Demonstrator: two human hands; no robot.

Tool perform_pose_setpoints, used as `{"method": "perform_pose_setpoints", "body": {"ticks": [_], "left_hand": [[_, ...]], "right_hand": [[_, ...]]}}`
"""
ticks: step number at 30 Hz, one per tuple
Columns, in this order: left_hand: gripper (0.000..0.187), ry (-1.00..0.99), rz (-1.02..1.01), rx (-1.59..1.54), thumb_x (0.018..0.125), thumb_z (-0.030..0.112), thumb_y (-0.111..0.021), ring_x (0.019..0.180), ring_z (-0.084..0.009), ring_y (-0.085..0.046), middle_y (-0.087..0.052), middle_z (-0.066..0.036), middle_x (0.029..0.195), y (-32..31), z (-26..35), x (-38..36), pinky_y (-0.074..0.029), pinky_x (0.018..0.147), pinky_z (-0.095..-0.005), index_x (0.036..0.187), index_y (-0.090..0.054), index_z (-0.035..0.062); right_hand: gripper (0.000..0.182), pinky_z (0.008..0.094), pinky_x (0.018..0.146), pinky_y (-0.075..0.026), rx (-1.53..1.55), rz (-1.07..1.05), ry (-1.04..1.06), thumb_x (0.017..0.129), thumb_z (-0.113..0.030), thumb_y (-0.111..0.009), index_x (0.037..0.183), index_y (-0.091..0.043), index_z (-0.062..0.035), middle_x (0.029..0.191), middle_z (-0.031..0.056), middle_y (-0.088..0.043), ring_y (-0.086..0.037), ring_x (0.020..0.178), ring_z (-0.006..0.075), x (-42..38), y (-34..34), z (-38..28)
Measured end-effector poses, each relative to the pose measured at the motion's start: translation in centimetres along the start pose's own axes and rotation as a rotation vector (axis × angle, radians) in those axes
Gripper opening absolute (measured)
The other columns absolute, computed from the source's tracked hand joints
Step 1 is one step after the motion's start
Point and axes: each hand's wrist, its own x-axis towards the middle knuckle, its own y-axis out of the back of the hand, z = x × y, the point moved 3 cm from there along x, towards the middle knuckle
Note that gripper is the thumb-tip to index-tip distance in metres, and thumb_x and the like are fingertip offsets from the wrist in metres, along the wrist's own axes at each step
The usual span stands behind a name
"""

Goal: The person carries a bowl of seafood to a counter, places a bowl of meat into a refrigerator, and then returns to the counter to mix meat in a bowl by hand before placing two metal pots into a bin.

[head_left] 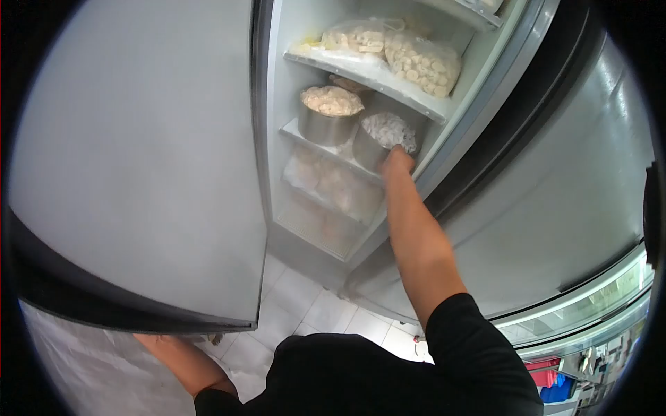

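Note:
An upright freezer stands open, with frosty shelves (368, 71). My right hand (397, 161) reaches in and is at the front rim of a metal pot (370, 148) filled with something whitish in plastic; its fingers are mostly hidden. Left of that pot, on the same shelf, is another metal pot (327, 127) heaped with pale pieces under plastic. My left hand (154, 339) is at the lower edge of the open grey door (152, 166), its fingers hidden behind the door.
Bags of pale round pieces (423, 66) lie on the shelf above. Frosted bags (333, 184) sit below the pots. A closed metal door (555, 187) stands at the right, near a glass-fronted case (590, 301). White floor tiles (329, 312) show below.

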Motion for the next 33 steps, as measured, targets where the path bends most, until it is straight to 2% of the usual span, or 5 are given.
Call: {"method": "perform_pose_setpoints", "body": {"ticks": [8,14,17,23,33], "left_hand": [[0.038,-0.153,-0.031,0.104,0.099,0.034,-0.049,0.090,-0.0178,-0.058,-0.060,-0.009,0.102,-2.2,1.9,-2.2,-0.049,0.080,-0.0298,0.112,-0.055,-0.0009],[0.039,-0.314,-0.144,0.167,0.099,0.036,-0.050,0.092,-0.0171,-0.057,-0.059,-0.009,0.102,-5.7,5.1,-3.1,-0.049,0.082,-0.0295,0.112,-0.055,-0.0013],[0.040,-0.379,-0.215,0.163,0.099,0.036,-0.051,0.092,-0.0168,-0.057,-0.059,-0.009,0.102,-8.4,6.8,-4.7,-0.049,0.082,-0.0294,0.112,-0.055,-0.0014],[0.042,-0.010,-0.960,-0.570,0.100,0.033,-0.050,0.101,-0.0193,-0.051,-0.052,-0.012,0.114,-17.7,7.5,-11.6,-0.043,0.092,-0.0330,0.120,-0.049,-0.0040],[0.056,-0.837,-0.941,0.355,0.102,0.032,-0.049,0.139,-0.0385,-0.032,-0.024,-0.020,0.154,-28.0,-2.4,-31.3,-0.038,0.107,-0.0461,0.148,-0.034,0.0039]], "right_hand": [[0.029,0.0314,0.058,-0.042,-0.307,-0.110,0.637,0.095,-0.032,-0.058,0.078,-0.058,-0.0080,0.070,0.0005,-0.052,-0.049,0.064,0.0139,-0.1,4.0,4.5],[0.027,0.0337,0.066,-0.051,-0.975,-0.707,-0.005,0.089,-0.030,-0.060,0.089,-0.066,-0.0036,0.077,0.0076,-0.065,-0.062,0.070,0.0183,-3.6,17.7,17.5],[0.025,0.0406,0.084,-0.052,-1.859,-1.139,0.687,0.086,-0.026,-0.060,0.108,-0.067,-0.0147,0.108,0.0109,-0.068,-0.065,0.098,0.0268,0.8,28.6,26.2],[0.022,0.0416,0.082,-0.053,-1.248,-0.292,-0.094,0.082,-0.028,-0.068,0.097,-0.072,-0.0124,0.097,0.0142,-0.071,-0.068,0.092,0.0320,-4.2,53.1,21.3],[0.029,0.0379,0.066,-0.055,-0.663,0.790,-0.574,0.082,-0.027,-0.060,0.096,-0.072,-0.0052,0.070,0.0130,-0.069,-0.068,0.064,0.0256,-35.8,92.4,18.6]]}}
